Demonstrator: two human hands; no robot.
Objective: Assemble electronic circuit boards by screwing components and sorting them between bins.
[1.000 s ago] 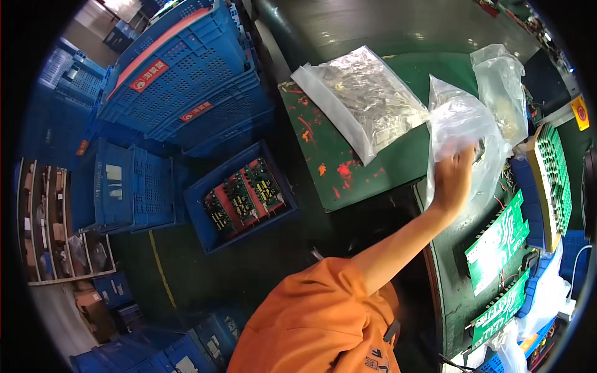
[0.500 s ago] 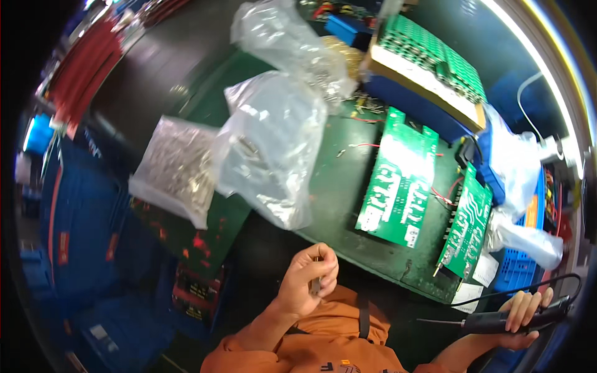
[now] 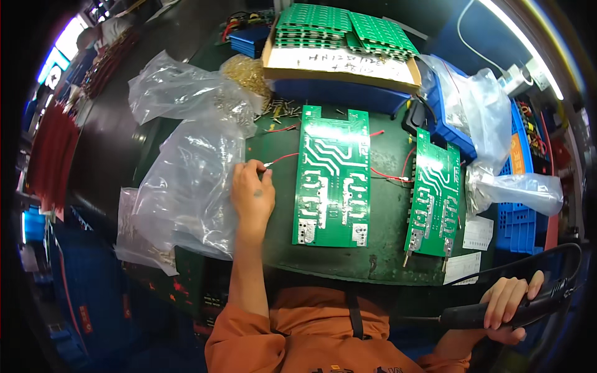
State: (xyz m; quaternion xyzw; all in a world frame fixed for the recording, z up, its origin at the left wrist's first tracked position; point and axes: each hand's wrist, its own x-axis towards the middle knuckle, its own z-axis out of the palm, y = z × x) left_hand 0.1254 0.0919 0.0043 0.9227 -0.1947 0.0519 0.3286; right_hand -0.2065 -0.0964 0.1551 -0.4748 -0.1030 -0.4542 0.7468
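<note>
My left hand (image 3: 254, 194) reaches over the green table, beside a large clear plastic bag (image 3: 193, 180). Its fingertips are pinched together at the end of a red wire (image 3: 285, 156), and what lies between them is hidden. That wire runs to a large green circuit board (image 3: 336, 186), which lies flat with its soldered side up. Low at the right, my right hand (image 3: 511, 304) is wrapped around a black electric screwdriver (image 3: 466, 317), whose thin bit points left across my lap. A second green board (image 3: 432, 199) lies to the right, two metal pins sticking out of its near edge.
A cardboard box (image 3: 342, 69) of stacked green boards (image 3: 317, 22) stands at the back. Loose metal pins (image 3: 283, 110) lie before it. A blue bin (image 3: 451, 118), a clear bag (image 3: 491, 118), paper slips (image 3: 477, 234) and a blue crate (image 3: 519, 217) line the right side.
My left hand has moved from above my lap, where it held a small metal piece, forward to the red wire's end. My right hand still grips the screwdriver. The view has turned left.
</note>
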